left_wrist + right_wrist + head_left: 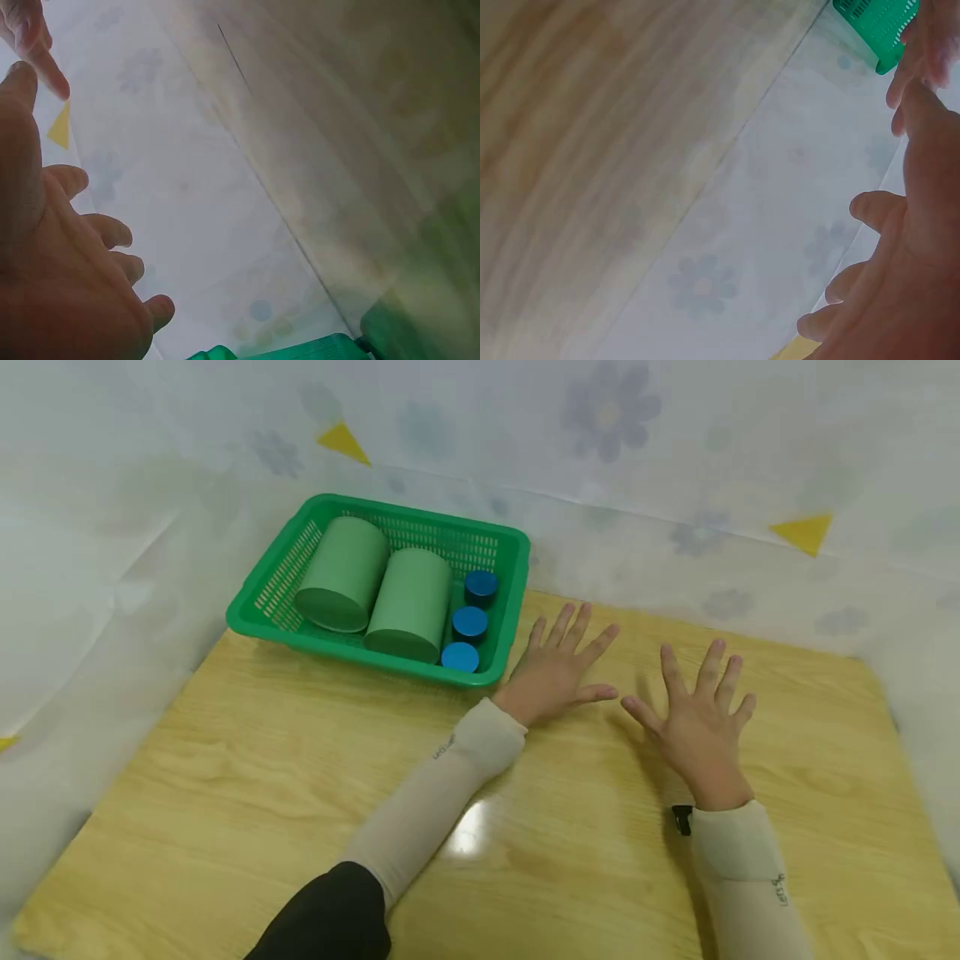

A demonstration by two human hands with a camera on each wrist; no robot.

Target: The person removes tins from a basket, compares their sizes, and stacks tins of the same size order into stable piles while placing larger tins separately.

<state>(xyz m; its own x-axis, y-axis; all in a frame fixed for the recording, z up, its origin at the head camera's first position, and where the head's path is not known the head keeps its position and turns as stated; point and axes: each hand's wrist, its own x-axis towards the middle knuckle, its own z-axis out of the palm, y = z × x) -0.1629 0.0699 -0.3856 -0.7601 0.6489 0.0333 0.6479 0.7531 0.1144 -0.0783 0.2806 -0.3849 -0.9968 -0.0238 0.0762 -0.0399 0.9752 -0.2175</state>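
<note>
Black sleeve fabric (322, 914) fills the near edge at left, giving way to a pale cuff (487, 739) that covers the forearm up to the left wrist.

Beyond it, at the back left of the table (247, 793), sits a green basket (512, 610), close to the flowered wall covering (480, 410), probably so that the front of the table can serve as working room. Two pale green cylinders, the left one (345, 568) and the right one (410, 602), lie on their sides in it, near ends facing the person; they take up most of the floor, and its walls likely keep them from rolling away. Three small blue round pieces (470, 622) form a row along the basket's right side (lids or short tubs, I can't tell which), apparently fitted into the strip that the cylinders leave over.

Just right of the basket, the left hand (551, 672) has its fingers spread and holds nothing; whether its edge touches the rim is unclear. Farther right, the right hand (701, 727) is likewise released, fingers fanned, thumb pointing towards the other thumb with a narrow gap between; its offset shadow suggests it is raised. A small black clip (682, 819) shows beside the right cuff (738, 852).
</note>
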